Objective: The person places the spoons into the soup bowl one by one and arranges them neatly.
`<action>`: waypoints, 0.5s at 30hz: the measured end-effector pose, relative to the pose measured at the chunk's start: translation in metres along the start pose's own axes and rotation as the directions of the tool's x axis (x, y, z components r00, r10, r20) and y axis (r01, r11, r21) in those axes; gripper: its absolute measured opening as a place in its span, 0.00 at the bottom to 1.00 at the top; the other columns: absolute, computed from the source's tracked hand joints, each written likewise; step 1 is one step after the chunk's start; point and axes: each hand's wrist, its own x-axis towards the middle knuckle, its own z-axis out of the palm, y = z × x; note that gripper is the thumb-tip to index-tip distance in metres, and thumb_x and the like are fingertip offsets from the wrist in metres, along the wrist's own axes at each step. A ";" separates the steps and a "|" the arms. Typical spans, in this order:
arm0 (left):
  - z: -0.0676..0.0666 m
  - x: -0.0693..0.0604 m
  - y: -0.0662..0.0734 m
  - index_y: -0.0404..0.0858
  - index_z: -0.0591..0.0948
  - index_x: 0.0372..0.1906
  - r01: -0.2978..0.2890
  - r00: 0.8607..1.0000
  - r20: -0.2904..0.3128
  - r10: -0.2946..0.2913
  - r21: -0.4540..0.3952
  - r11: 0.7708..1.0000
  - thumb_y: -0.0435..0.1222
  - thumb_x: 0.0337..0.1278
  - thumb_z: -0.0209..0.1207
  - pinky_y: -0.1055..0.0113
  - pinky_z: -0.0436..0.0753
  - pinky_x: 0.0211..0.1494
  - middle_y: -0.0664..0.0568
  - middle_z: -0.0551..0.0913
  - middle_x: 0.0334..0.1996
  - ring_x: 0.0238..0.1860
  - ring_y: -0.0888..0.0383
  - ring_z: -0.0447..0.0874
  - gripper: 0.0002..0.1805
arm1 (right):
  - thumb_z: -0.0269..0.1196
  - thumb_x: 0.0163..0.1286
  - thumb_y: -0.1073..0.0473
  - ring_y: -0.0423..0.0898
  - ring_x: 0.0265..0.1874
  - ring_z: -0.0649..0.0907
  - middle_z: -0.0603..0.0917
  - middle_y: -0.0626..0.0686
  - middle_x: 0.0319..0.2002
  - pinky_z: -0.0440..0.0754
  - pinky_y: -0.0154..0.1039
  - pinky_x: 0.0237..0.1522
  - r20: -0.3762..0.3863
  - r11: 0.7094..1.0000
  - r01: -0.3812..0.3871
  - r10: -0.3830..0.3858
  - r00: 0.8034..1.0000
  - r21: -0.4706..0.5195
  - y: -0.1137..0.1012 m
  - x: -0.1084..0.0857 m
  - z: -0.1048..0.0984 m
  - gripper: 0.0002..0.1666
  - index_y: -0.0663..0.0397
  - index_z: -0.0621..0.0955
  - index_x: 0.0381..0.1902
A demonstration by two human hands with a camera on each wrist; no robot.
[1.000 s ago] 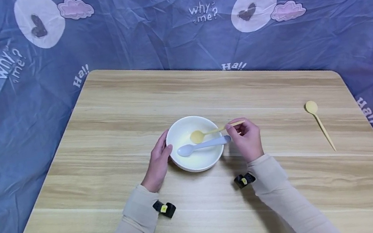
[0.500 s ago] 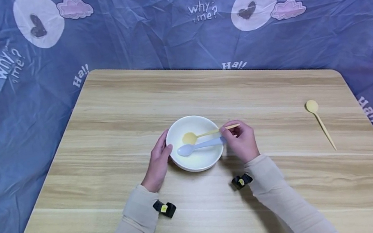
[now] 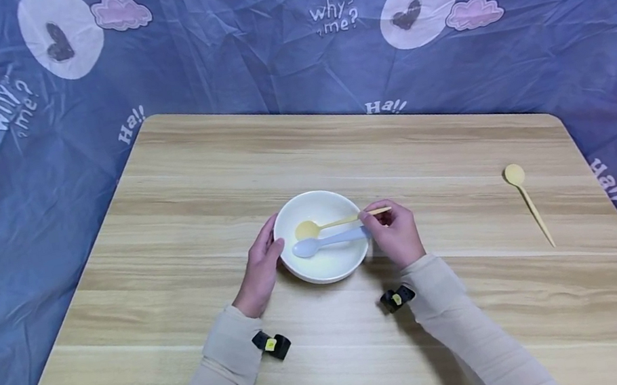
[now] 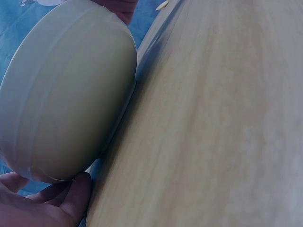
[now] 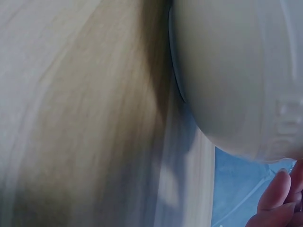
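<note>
A white bowl (image 3: 327,268) stands on the wooden table, its outer wall (image 4: 80,90) large in the left wrist view. The left hand (image 3: 258,271) grips its left side, thumb at the rim and fingers round the outside; in the left wrist view its fingertips touch the wall low down. At the bowl's right rim, the right hand (image 3: 396,232) pinches the handle of a yellow spoon (image 3: 307,230), whose round head lies inside the bowl. Just in front of it a pale blue spoon (image 3: 307,248) rests in the bowl, its handle end partly hidden by the right hand.
A second yellow spoon (image 3: 515,175) lies on the right part of the table (image 3: 191,192), handle toward the front. Blue printed cloth (image 3: 256,36) hangs behind the table and at its sides. A black device sits at each wrist.
The right hand has moved a little left with the yellow spoon, whose head now lies further left inside the bowl. The left hand and bowl have stayed nearly still.
</note>
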 end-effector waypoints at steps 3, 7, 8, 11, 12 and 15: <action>0.000 0.000 0.000 0.42 0.52 0.74 0.001 1.000 0.001 -0.001 -0.001 1.000 0.33 0.71 0.39 0.63 0.54 0.75 0.52 0.51 0.74 0.73 0.58 0.49 0.29 | 0.63 0.62 0.63 0.38 0.26 0.77 0.80 0.49 0.28 0.76 0.27 0.27 0.011 1.000 -0.005 0.005 1.000 -0.006 0.002 0.000 -0.001 0.08 0.65 0.81 0.36; 0.000 0.000 0.000 0.41 0.52 0.74 0.002 1.000 0.004 -0.002 -0.004 1.000 0.33 0.71 0.38 0.63 0.54 0.75 0.52 0.51 0.74 0.73 0.58 0.48 0.28 | 0.63 0.62 0.59 0.39 0.27 0.78 0.81 0.51 0.32 0.77 0.28 0.27 0.032 0.999 -0.032 0.033 0.999 -0.035 0.004 -0.001 -0.005 0.11 0.63 0.81 0.37; 0.000 0.000 0.000 0.42 0.52 0.74 0.003 1.000 0.003 -0.003 -0.005 1.000 0.33 0.71 0.39 0.63 0.54 0.75 0.52 0.51 0.74 0.73 0.58 0.48 0.28 | 0.63 0.62 0.58 0.39 0.28 0.78 0.81 0.52 0.33 0.77 0.28 0.28 0.035 0.999 -0.036 0.037 0.999 -0.040 0.004 -0.001 -0.006 0.12 0.63 0.81 0.38; 0.000 -0.001 0.001 0.41 0.52 0.74 0.006 1.000 0.000 -0.006 -0.004 1.000 0.33 0.71 0.39 0.63 0.55 0.74 0.52 0.51 0.74 0.73 0.58 0.49 0.28 | 0.63 0.63 0.57 0.40 0.29 0.79 0.81 0.54 0.36 0.78 0.28 0.28 0.038 0.998 -0.037 0.039 0.999 -0.042 0.003 -0.001 -0.010 0.13 0.62 0.81 0.39; 0.001 -0.001 0.001 0.42 0.52 0.74 0.006 1.000 -0.002 -0.006 -0.004 1.000 0.33 0.71 0.39 0.63 0.55 0.74 0.52 0.51 0.74 0.73 0.58 0.49 0.28 | 0.63 0.63 0.57 0.40 0.29 0.79 0.81 0.54 0.37 0.78 0.28 0.28 0.038 0.999 -0.035 0.037 0.999 -0.041 0.002 -0.001 -0.011 0.13 0.63 0.81 0.39; 0.001 -0.001 0.001 0.41 0.52 0.74 0.001 1.000 -0.001 -0.001 -0.002 1.000 0.33 0.71 0.39 0.63 0.55 0.74 0.52 0.51 0.74 0.73 0.58 0.49 0.28 | 0.63 0.63 0.56 0.40 0.30 0.79 0.81 0.54 0.38 0.78 0.28 0.29 0.038 0.999 -0.032 0.033 0.999 -0.036 0.002 0.000 -0.015 0.14 0.63 0.80 0.40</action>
